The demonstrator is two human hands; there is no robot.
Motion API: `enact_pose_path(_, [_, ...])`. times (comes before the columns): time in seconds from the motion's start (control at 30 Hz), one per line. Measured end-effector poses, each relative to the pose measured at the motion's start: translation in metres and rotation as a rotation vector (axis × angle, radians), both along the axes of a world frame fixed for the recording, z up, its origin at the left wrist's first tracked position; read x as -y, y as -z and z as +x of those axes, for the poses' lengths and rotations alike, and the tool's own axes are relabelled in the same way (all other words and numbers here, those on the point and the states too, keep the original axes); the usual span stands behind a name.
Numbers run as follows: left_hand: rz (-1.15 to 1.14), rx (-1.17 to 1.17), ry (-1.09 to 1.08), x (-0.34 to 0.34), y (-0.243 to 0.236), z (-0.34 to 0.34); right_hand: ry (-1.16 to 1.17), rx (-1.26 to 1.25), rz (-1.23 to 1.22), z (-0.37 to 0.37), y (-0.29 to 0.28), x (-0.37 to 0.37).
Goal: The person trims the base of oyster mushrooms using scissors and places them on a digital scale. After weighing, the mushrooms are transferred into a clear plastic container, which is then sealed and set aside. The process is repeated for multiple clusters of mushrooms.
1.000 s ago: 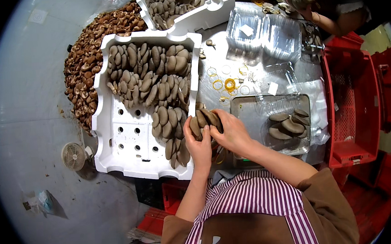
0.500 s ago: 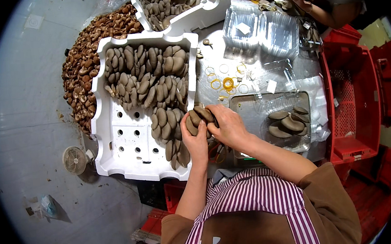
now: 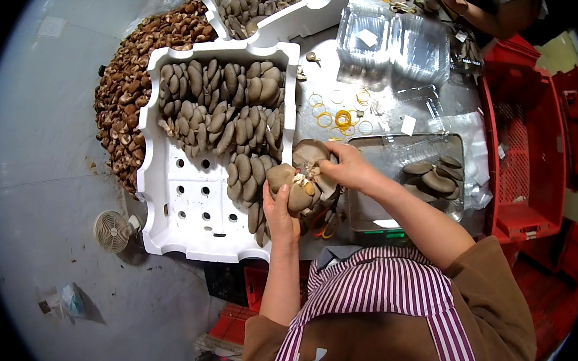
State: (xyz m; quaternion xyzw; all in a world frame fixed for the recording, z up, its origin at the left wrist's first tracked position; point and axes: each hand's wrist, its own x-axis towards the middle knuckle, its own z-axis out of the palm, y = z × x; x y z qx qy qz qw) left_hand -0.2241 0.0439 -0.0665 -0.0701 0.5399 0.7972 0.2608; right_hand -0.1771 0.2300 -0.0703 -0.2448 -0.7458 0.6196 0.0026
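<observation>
Between my two hands is a cluster of grey-brown oyster mushrooms (image 3: 301, 196), its pale stem side turned up and the caps spread apart. My left hand (image 3: 280, 211) grips the caps on the left. My right hand (image 3: 350, 166) is closed on the cluster's right side, its fingertips partly hidden by a cap. To the left stands a white foam crate (image 3: 193, 244) with rows of oyster mushrooms (image 3: 220, 108). On my right, a metal tray (image 3: 371, 208) holds a small group of oyster mushrooms (image 3: 438, 180). Scissors (image 3: 330, 226) lie just below the cluster, partly covered.
Yellow rubber bands (image 3: 342, 119) lie scattered beyond my hands. Clear plastic boxes (image 3: 393, 46) are stacked behind them. A second foam crate (image 3: 311, 11) and a brown mushroom heap (image 3: 123, 105) stand far left. Red crates (image 3: 525, 157) border the right. A co-worker's arm (image 3: 492, 19) shows far right.
The cluster has been turned over and opened out, so its pale stem side now shows. My right hand has moved slightly right. The whole view has shifted slightly.
</observation>
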Motion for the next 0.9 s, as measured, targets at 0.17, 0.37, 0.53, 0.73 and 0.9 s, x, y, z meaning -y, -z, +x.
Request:
enact_pose_path(0.17, [0.168, 0.089, 0.070, 0.015, 0.005, -0.006, 0.082, 0.002, -0.106, -0.021, -0.004, -0.030])
enact_pose_path(0.37, [0.214, 0.111, 0.065, 0.018, 0.009, -0.002, 0.054, 0.148, 0.042, -0.050, -0.004, -0.055])
enact_pose_path(0.53, [0.248, 0.134, 0.064, 0.016, 0.012, -0.003, 0.011, 0.233, 0.381, -0.078, 0.025, -0.071])
enact_pose_path(0.73, [0.244, 0.183, 0.042, 0.011, 0.010, -0.002, 0.082, 0.344, 0.591, -0.097, 0.059, -0.094])
enact_pose_path(0.9, [0.197, 0.167, -0.005, 0.007, 0.017, -0.003, 0.223, 0.025, 0.862, -0.085, 0.071, -0.089])
